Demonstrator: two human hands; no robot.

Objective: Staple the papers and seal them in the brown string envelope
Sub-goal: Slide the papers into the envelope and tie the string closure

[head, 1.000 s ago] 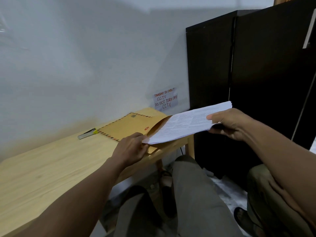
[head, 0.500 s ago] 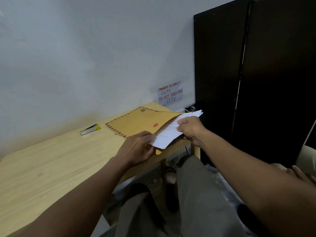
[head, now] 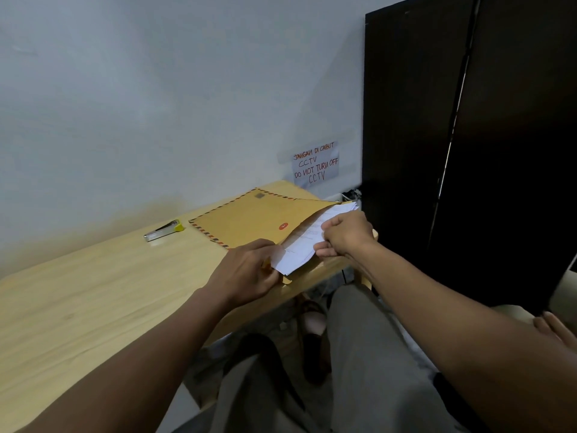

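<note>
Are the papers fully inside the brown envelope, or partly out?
Partly out. Much of the papers shows outside the mouth of the envelope, pinched by the right hand; the left hand holds the envelope's near edge.

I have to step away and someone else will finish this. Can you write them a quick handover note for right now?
Left hand grips the brown envelope at its open mouth, near the table edge.
Right hand pinches the papers, which are partly inside the mouth.
The stapler lies apart by the wall.
Done: insertion begun; no staple is visible, so check.
Left: push the papers fully in, close the flap, wind the string on the red button.
</note>
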